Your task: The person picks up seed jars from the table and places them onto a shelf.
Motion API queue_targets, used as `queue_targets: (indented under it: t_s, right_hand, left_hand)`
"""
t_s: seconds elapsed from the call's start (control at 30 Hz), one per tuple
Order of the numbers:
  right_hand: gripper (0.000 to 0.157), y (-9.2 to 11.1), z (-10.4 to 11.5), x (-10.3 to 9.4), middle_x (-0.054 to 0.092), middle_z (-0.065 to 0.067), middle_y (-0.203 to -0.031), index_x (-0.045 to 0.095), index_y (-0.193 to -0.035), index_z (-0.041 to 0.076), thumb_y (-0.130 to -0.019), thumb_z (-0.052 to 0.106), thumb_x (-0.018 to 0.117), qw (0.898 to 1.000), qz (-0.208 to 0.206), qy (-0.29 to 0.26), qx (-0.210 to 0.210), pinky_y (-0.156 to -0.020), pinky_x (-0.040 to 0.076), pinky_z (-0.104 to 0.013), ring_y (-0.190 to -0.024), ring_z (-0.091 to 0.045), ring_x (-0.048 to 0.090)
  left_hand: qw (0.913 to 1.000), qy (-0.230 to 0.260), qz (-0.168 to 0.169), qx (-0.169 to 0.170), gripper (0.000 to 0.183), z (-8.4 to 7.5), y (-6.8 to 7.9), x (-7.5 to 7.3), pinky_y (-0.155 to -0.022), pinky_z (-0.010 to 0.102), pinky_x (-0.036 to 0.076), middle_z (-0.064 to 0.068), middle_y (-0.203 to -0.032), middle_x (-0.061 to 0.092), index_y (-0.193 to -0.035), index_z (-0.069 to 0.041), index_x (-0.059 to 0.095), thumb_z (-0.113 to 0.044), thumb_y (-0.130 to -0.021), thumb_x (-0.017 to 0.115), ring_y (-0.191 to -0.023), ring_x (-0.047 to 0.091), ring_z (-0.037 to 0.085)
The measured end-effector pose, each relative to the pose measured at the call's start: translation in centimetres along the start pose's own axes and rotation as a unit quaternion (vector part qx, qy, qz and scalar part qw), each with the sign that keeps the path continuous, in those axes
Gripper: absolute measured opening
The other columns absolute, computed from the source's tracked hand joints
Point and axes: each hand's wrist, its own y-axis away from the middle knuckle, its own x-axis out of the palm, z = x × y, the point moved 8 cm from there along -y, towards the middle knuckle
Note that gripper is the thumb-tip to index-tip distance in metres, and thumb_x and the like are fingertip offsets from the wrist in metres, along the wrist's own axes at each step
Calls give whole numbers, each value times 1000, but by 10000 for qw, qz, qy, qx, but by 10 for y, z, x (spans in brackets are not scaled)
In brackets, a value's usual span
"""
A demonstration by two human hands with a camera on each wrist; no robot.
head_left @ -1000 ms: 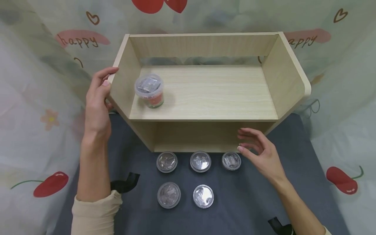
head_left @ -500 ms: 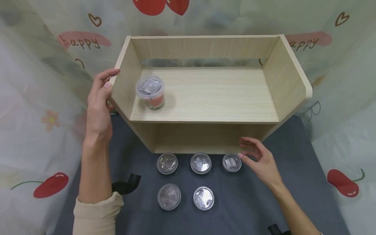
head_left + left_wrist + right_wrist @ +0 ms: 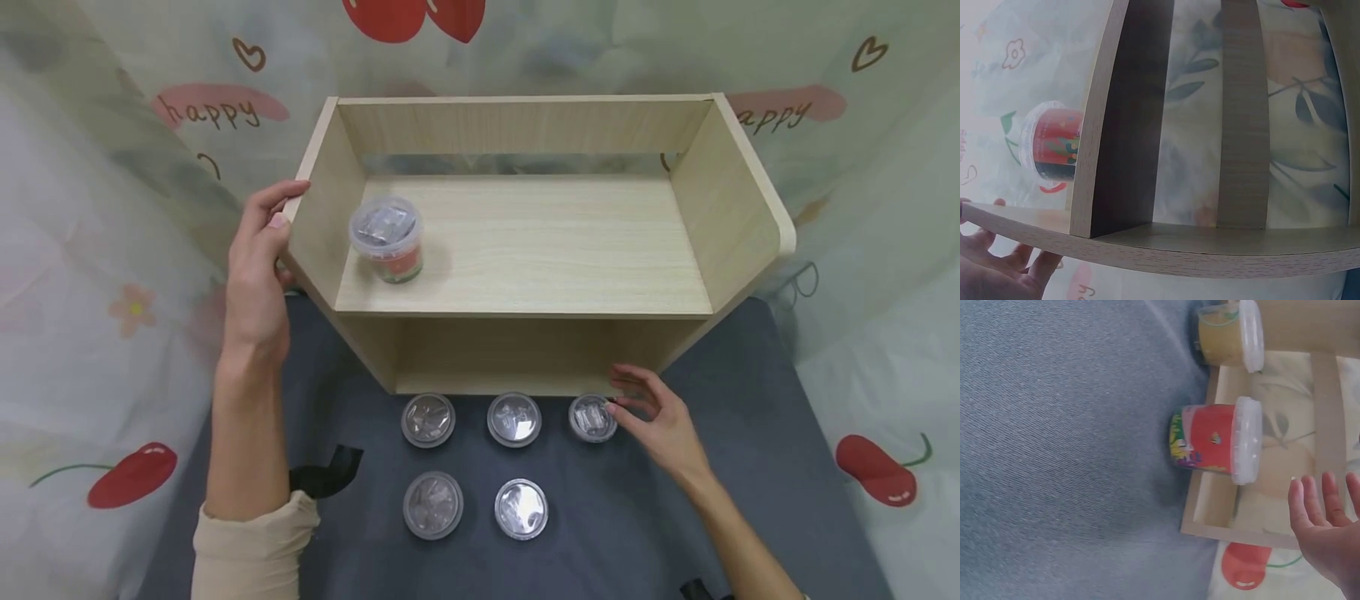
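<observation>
1. While the left hand (image 3: 257,275) grips the wooden shelf (image 3: 551,242) by its left edge, a lidded tub (image 3: 386,237) sits upstairs.
2. Right hand (image 3: 660,421): fingers kinda spread, holding nothing, just beside the rightmost tub (image 3: 592,418) on the cloth (image 3: 622,517).

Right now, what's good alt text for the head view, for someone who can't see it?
A person's right hand hovers beside the rightmost of five lidded tubs on blue-grey cloth, while the left hand grips the left side of a wooden shelf. Another lidded tub, partly red, stands left on its upper tier.
</observation>
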Motion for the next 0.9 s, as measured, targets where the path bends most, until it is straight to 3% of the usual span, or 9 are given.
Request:
queue_targets:
  t_s: [0.3, 0.9]
  right_hand:
    - [56, 4, -21, 4, 59, -21, -131, 55, -137, 1, -85, -8, 73, 9997, -47, -54, 251, -93, 51, -29, -118, -26, 59]
    - [51, 14, -52, 7, 56, -21, -138, 55, -137, 0, -89, 1, 72, 9970, 176, -55, 748, -93, 50, -25, -124, -33, 55]
  left_hand:
    - [9999, 119, 20, 17, 37, -1, -1, 1, -71, 37, 41, 9, -125, 55, -131, -18, 62, -20, -102, 38, -99, 53, 23]
    - [9998, 63, 72, 156, 40, -1, 1, 3, -78, 41, 35, 8, -129, 53, -132, -18, 59, -20, -102, 34, -101, 51, 24]
